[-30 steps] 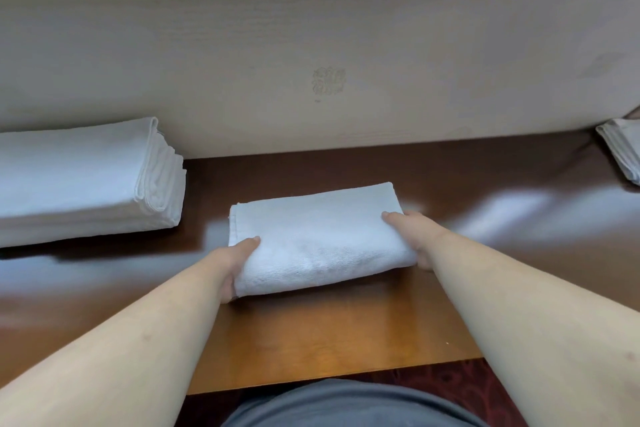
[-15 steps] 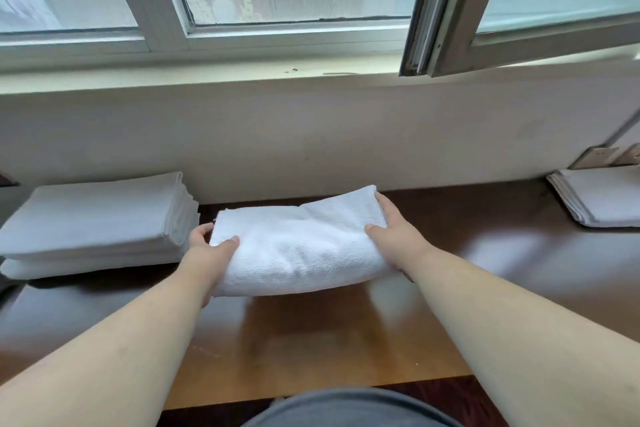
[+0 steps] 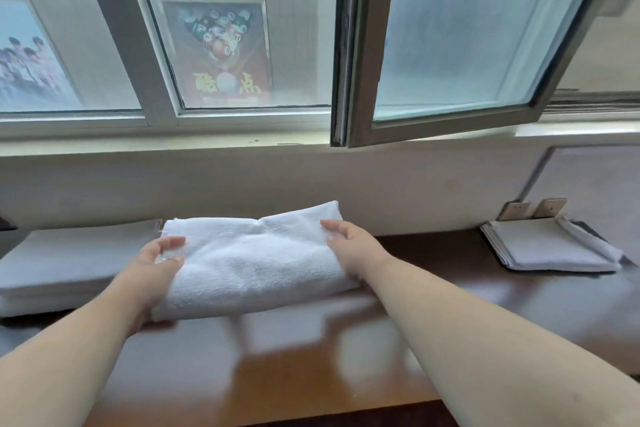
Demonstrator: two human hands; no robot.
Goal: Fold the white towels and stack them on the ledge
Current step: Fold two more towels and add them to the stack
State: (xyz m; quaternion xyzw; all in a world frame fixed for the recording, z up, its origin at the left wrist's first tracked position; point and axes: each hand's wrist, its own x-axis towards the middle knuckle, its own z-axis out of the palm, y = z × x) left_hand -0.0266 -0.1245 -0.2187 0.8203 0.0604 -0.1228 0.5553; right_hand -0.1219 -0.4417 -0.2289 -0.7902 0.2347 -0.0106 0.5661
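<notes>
A folded white towel (image 3: 252, 263) is lifted above the brown wooden table (image 3: 311, 374). My left hand (image 3: 156, 270) grips its left end, thumb on top and fingers underneath. My right hand (image 3: 353, 250) grips its right end the same way. The towel's left end overlaps a stack of folded white towels (image 3: 69, 260) that lies at the left of the table. The pale window ledge (image 3: 207, 146) runs across above the white wall.
A second, smaller pile of white towels (image 3: 550, 246) lies at the table's right, below a metal bracket (image 3: 533, 208). An open window sash (image 3: 450, 45) juts inward over the ledge at the right. Posters show behind the glass.
Both hands lifted the folded towel off the table and carried it up and leftward, toward the left stack. The view tilted up, bringing the window into sight.
</notes>
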